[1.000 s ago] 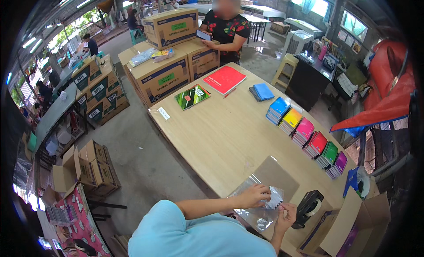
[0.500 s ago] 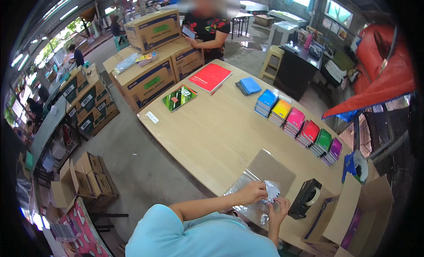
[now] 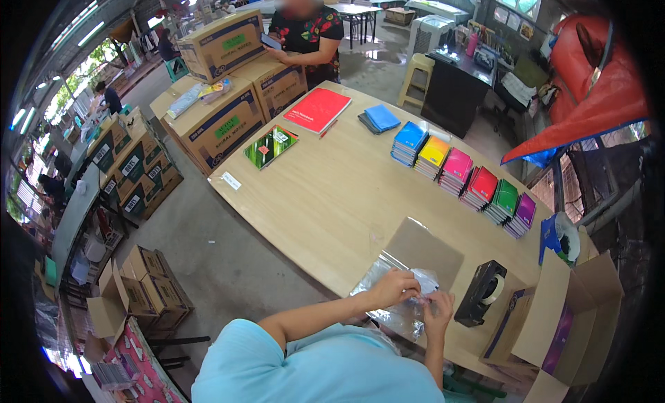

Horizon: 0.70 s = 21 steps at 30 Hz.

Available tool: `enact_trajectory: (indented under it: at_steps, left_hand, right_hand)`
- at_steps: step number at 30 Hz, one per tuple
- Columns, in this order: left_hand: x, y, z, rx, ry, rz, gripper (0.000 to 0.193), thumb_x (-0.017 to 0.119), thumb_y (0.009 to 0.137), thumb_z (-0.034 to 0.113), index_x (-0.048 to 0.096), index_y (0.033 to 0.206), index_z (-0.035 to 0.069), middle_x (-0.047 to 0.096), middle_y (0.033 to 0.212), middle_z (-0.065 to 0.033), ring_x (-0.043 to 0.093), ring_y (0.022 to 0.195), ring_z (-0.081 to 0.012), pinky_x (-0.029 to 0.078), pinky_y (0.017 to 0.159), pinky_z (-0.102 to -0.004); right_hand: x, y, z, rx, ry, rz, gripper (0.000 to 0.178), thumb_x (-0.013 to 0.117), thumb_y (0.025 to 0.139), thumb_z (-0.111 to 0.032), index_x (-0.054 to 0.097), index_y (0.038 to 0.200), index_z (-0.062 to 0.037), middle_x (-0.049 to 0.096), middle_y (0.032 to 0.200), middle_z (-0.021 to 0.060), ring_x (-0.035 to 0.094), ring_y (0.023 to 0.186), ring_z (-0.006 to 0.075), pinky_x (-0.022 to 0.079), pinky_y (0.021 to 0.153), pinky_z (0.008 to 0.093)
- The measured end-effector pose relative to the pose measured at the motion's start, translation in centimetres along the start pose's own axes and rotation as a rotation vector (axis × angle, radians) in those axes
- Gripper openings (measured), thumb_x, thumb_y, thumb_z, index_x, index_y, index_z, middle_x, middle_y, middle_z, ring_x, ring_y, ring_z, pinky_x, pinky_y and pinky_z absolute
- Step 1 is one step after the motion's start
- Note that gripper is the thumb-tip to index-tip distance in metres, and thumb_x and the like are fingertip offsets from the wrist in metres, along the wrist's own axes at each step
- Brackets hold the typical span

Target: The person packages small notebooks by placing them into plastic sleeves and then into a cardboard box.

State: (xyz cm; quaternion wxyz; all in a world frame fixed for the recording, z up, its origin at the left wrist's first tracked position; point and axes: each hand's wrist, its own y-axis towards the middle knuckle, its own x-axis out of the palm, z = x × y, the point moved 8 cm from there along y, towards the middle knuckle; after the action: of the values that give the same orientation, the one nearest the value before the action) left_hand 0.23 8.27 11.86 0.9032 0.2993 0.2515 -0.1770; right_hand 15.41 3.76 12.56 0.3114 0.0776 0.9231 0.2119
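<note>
Moderately bright, mixed light reaches the room from thin white ceiling tube lights (image 3: 91, 33), an overexposed opening edged with green foliage at the upper left, and a pale framed window (image 3: 518, 0) at the upper right. Small white glints break up the crinkled clear plastic bag (image 3: 405, 325), and the damp grey concrete floor (image 3: 377, 55) shines in the distance, while the side of the black desk (image 3: 454, 91) sinks into deep shade. Fisheye curvature bows the long edges of the pale wood-topped table (image 3: 312, 195), black vignetting swallows the corners, distant detail turns soft, and a blurred patch covers the standing person's head.
</note>
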Motion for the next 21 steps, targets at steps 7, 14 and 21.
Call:
enact_trajectory:
  at_steps: [7, 14, 21]
  left_hand:
    - [-2.2, -0.1, 1.5, 0.027, -0.003, 0.180, 0.029, 0.080, 0.072, 0.023, 0.066, 0.092, 0.008, 0.061, 0.095, -0.0063, 0.061, 0.085, -0.0260, 0.048, 0.076, -0.0380]
    - [-1.4, -1.2, -1.0, -0.070, 0.003, 0.162, 0.026, 0.084, 0.067, 0.015, 0.063, 0.080, 0.006, 0.059, 0.101, -0.0077, 0.059, 0.084, -0.0247, 0.050, 0.073, -0.0368]
    - [-1.0, -0.8, -1.9, -0.104, -0.048, 0.141, 0.022, 0.082, 0.072, 0.016, 0.064, 0.077, 0.005, 0.060, 0.109, -0.0107, 0.059, 0.098, -0.0276, 0.050, 0.082, -0.0376]
  right_hand:
    - [-0.2, 0.5, 0.6, 0.024, 0.012, 0.012, 0.011, 0.073, 0.068, -0.001, 0.070, 0.077, -0.0046, 0.063, 0.077, 0.0077, 0.054, 0.082, 0.0271, 0.044, 0.077, 0.0381]
    - [0.1, 0.7, 1.5, 0.076, 0.094, 0.003, 0.013, 0.074, 0.068, -0.002, 0.071, 0.080, -0.0047, 0.065, 0.076, 0.0064, 0.055, 0.082, 0.0250, 0.045, 0.076, 0.0361]
    - [0.1, 1.2, 0.8, 0.090, 0.107, -0.024, 0.015, 0.078, 0.066, -0.006, 0.071, 0.079, -0.0047, 0.065, 0.076, 0.0054, 0.055, 0.081, 0.0240, 0.045, 0.077, 0.0367]
